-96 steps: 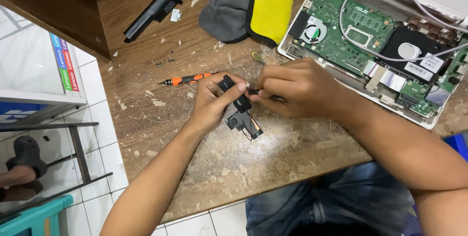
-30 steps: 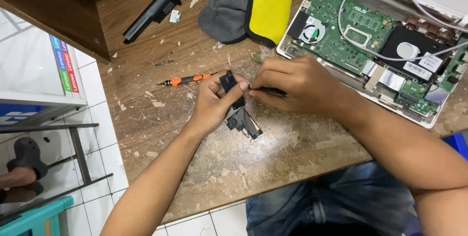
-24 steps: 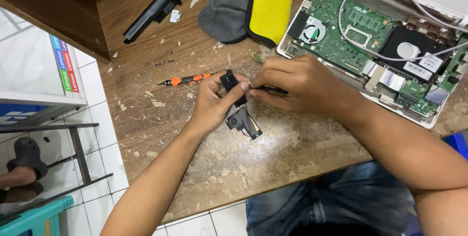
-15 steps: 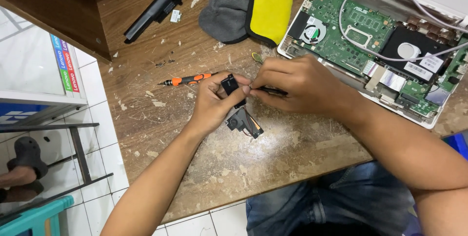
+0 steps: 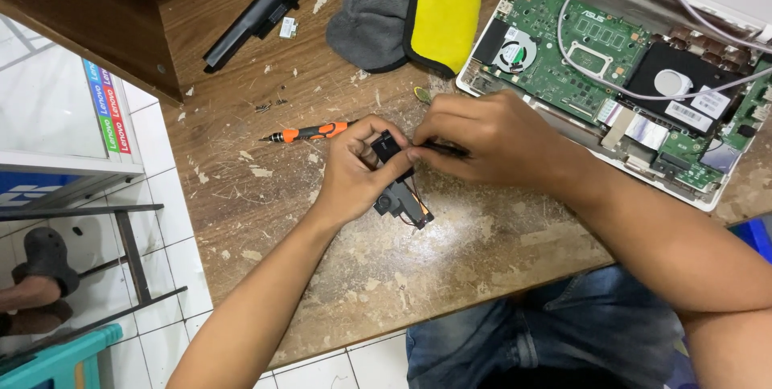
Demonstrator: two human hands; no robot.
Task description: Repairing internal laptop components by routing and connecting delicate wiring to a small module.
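My left hand [image 5: 354, 170] grips a small black speaker part [image 5: 388, 148] with thin red and black wires, held just above the worn wooden table [image 5: 265, 148]. A second black speaker piece [image 5: 402, 202] hangs below it on the wires. My right hand [image 5: 490, 141] pinches a thin black tool or cable [image 5: 444, 149] against the same part. Both hands touch at the part. An orange and black screwdriver [image 5: 310, 132] lies on the table just left of my left hand.
An opened white laptop [image 5: 728, 190] with its green circuit board [image 5: 563, 59], fan and white cable lies at the top right. A grey and yellow cloth [image 5: 418, 11] and a long black battery [image 5: 261, 10] lie at the back. White floor tiles lie off the table's left edge.
Hardly anything has moved. My fingers have shifted slightly on the black part; the hands stay in the same spot above the table.
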